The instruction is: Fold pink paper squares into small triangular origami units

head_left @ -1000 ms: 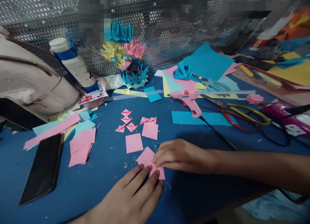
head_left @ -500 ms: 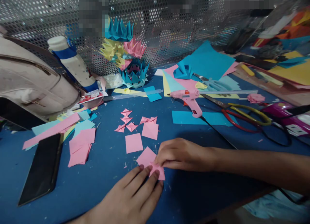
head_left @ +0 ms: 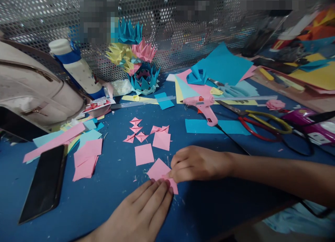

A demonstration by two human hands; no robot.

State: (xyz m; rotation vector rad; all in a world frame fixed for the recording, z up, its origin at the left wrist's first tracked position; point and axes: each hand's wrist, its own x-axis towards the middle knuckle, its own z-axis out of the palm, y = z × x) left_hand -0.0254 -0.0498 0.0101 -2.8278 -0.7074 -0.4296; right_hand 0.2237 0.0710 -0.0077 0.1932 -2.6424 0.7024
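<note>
though on paper, left-hand fingers closer-set

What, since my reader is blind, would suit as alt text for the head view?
A person's left hand and right hand touch pink paper on a blue table; small folded pieces lie beyond, a phone left, a pink glue gun right.

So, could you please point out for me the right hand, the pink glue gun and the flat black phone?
Right hand (head_left: pixel 197 164): head view, on the back of the hand.
Pink glue gun (head_left: pixel 205 106): head view, where barrel meets handle.
Flat black phone (head_left: pixel 43 184): head view, middle of its dark face.
</note>
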